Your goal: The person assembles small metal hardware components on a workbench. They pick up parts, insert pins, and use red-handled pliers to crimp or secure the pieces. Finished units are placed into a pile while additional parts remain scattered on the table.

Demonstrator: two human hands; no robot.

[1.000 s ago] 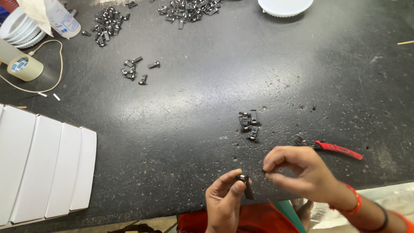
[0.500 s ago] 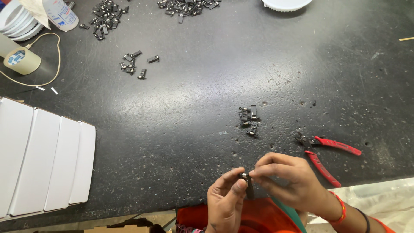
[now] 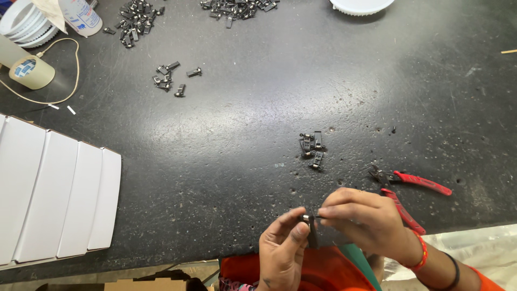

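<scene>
My left hand (image 3: pixel 283 248) pinches a small dark metal clip (image 3: pixel 311 230) between thumb and forefinger at the table's near edge. My right hand (image 3: pixel 366 221) meets it from the right, its fingertips pinched on a thin pin at the top of the clip. A small group of similar dark metal clips (image 3: pixel 312 146) lies on the black table (image 3: pixel 242 140) just beyond my hands. Red-handled pliers (image 3: pixel 412 186) lie on the table to the right, partly behind my right hand.
More clips lie in a small cluster (image 3: pixel 169 78) and in larger piles at far left (image 3: pixel 134 21) and far centre (image 3: pixel 237 8). A tape roll (image 3: pixel 31 73), a cord, white rings (image 3: pixel 24 24) and a bottle sit far left. White folded boxes (image 3: pixel 54 199) lie left; a white disc (image 3: pixel 358 5) sits far right.
My right hand has moved left and down to meet the clip in my left hand. The view has shifted, so the pliers show more fully.
</scene>
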